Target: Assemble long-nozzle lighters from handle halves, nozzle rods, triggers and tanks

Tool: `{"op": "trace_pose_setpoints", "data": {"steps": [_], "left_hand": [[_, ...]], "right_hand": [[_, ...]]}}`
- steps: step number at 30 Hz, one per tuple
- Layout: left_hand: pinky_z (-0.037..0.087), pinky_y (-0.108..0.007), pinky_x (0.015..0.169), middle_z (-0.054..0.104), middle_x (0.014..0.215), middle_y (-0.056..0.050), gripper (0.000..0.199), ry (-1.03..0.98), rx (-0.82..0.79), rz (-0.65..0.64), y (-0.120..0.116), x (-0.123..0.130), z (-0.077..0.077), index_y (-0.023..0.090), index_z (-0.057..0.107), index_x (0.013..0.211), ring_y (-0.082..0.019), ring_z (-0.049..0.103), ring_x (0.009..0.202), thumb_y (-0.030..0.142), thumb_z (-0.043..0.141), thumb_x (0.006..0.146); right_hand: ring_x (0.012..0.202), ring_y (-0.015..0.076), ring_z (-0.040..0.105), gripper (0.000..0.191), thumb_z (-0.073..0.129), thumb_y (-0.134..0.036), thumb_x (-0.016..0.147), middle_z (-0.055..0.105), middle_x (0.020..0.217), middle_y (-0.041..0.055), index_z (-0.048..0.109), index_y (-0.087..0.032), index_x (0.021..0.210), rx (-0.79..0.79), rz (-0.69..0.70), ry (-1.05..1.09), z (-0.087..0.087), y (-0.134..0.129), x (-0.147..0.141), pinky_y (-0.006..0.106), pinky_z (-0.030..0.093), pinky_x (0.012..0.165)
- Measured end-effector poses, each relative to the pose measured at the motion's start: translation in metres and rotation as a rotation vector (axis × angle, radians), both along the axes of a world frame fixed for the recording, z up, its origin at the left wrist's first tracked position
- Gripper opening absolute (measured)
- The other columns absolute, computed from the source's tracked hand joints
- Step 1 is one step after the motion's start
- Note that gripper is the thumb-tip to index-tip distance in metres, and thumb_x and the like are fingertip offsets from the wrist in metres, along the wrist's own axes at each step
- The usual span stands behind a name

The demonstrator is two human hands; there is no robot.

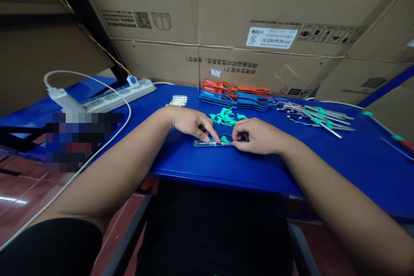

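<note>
On the table in front of me lies a long narrow blue plastic casing (pixel 204 144). A silver cylinder (pixel 202 142) rests in its left end and a green plastic piece (pixel 225 139) shows near its middle. My left hand (pixel 190 124) presses on the casing with the thumb at the cylinder and the index finger reaching toward the green piece; the other fingers are curled. At the casing's right end my right hand (pixel 254 136) is closed in a pinch, hiding that end and what lies between its fingertips. Loose green plastic pieces (pixel 224 117) lie just behind the hands.
Stacked red casings (pixel 215 84) and blue casings (pixel 252 100) stand at the back. Silver rods with wires (pixel 323 120) lie right, silver cylinders (pixel 179 100) left. A power strip (pixel 119 95) with a white cable sits at the far left. Cardboard (pixel 220 21) walls the rear.
</note>
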State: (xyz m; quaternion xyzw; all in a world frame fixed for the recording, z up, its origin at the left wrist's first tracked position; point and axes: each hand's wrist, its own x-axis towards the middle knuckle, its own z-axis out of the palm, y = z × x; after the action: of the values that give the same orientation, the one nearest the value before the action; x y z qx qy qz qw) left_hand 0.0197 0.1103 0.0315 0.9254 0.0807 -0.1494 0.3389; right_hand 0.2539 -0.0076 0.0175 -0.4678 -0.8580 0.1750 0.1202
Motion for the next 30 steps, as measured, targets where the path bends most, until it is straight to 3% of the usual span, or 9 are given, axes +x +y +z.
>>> {"op": "trace_pose_setpoints", "data": {"steps": [3, 9, 18, 30], "left_hand": [[0.042, -0.021, 0.073, 0.065, 0.092, -0.001, 0.036, -0.002, 0.002, 0.006, 0.000, 0.000, 0.000, 0.031, 0.069, 0.126, -0.014, 0.056, 0.081, 0.036, 0.061, 0.090], [0.042, -0.021, 0.075, 0.068, 0.099, -0.001, 0.035, -0.014, 0.006, 0.001, -0.001, 0.001, 0.000, 0.031, 0.070, 0.124, -0.014, 0.057, 0.082, 0.034, 0.061, 0.091], [0.042, -0.022, 0.073, 0.068, 0.099, -0.001, 0.036, -0.001, -0.006, 0.026, 0.000, 0.000, -0.001, 0.033, 0.070, 0.124, -0.014, 0.057, 0.081, 0.034, 0.061, 0.090], [0.043, -0.020, 0.072, 0.065, 0.091, -0.001, 0.034, -0.021, 0.012, -0.003, 0.001, -0.001, -0.003, 0.034, 0.070, 0.124, -0.013, 0.056, 0.079, 0.035, 0.061, 0.091]], "right_hand": [[0.070, 0.0129, 0.057, 0.008, 0.063, -0.021, 0.079, 0.066, 0.081, 0.0028, 0.071, -0.018, 0.080, 0.010, 0.019, 0.007, 0.002, -0.003, 0.002, 0.025, 0.042, 0.064], [0.076, 0.0146, 0.061, 0.021, 0.057, -0.028, 0.091, 0.068, 0.087, 0.0048, 0.076, -0.019, 0.093, 0.203, 0.083, 0.011, 0.006, -0.021, 0.009, 0.027, 0.043, 0.068], [0.073, 0.0150, 0.062, 0.029, 0.052, -0.028, 0.095, 0.068, 0.085, 0.0053, 0.077, -0.022, 0.108, 0.124, 0.095, -0.134, 0.003, -0.026, 0.005, 0.027, 0.042, 0.066], [0.071, 0.0141, 0.062, 0.025, 0.056, -0.029, 0.090, 0.073, 0.088, 0.0034, 0.078, -0.023, 0.100, 0.050, -0.053, -0.124, 0.005, -0.028, -0.003, 0.026, 0.041, 0.064]]}}
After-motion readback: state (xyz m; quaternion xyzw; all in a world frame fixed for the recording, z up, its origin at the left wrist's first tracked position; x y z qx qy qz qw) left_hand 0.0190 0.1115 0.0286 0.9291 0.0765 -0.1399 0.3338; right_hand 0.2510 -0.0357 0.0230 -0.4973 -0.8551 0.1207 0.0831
